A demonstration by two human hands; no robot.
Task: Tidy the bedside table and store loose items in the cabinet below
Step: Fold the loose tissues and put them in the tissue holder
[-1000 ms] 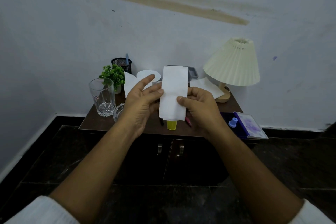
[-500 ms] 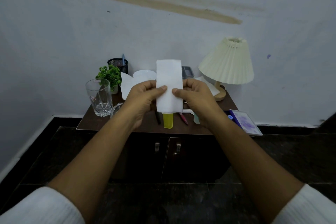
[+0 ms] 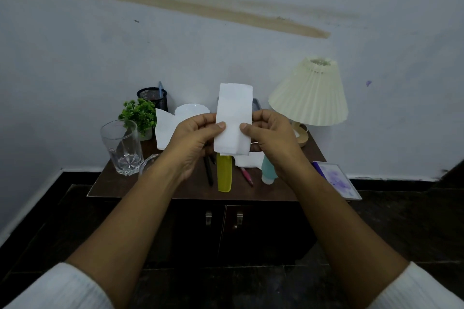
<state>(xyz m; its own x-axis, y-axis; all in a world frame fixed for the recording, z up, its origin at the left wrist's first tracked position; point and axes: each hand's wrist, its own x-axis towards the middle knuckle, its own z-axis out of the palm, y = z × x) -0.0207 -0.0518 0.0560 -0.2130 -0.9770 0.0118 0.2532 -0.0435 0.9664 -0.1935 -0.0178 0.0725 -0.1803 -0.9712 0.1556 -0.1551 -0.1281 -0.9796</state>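
A folded white tissue (image 3: 234, 118) stands upright in the air above the bedside table (image 3: 190, 189). My left hand (image 3: 193, 140) pinches its left edge and my right hand (image 3: 270, 138) pinches its right edge, thumbs on the front. On the brown tabletop below lie a yellow comb (image 3: 224, 174), a black pen (image 3: 208, 170), a pink pen (image 3: 246, 175), a teal bottle (image 3: 268, 170) on its side and more white tissue (image 3: 247, 159). The cabinet (image 3: 223, 231) under the top has both doors closed.
A drinking glass (image 3: 123, 147), a small green plant (image 3: 139, 115), a black mesh pen holder (image 3: 153, 96) and white paper plates (image 3: 170, 120) stand at the left and back. A cream pleated lamp (image 3: 310, 94) sits at the right, a purple-and-white book (image 3: 337, 179) overhangs the right edge.
Both hands have shifted their grip to the tissue's side edges, holding it squarer. The view has pulled back a little, showing more of the comb, pens and teal bottle.
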